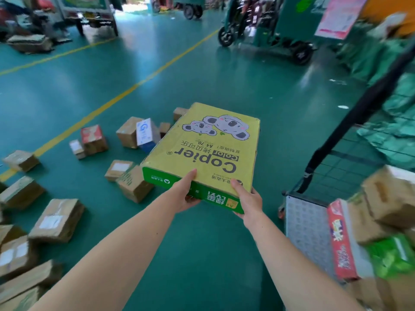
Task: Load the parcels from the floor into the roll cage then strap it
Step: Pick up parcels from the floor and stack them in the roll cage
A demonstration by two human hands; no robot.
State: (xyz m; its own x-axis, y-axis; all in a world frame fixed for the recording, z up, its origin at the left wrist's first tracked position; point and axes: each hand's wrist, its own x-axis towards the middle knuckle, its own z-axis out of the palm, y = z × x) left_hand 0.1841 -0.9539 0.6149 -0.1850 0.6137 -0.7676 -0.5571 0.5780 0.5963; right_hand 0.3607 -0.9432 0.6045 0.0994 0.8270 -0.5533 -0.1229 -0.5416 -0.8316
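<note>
— What's the floor like?
— Glossy green floor [224, 86], with a yellow line [125, 93] painted slantwise across it.
— And farther back?
— A green wheeled cart [292, 25], a pink notice [339, 16], and daylight at a doorway [135, 3].

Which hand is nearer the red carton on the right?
Right. The right hand grips the yellow copier-paper box at its near right corner, toward the red carton; the left hand grips the same near edge farther left.

Bright daylight, blurred edges (wide-angle bending)
</note>
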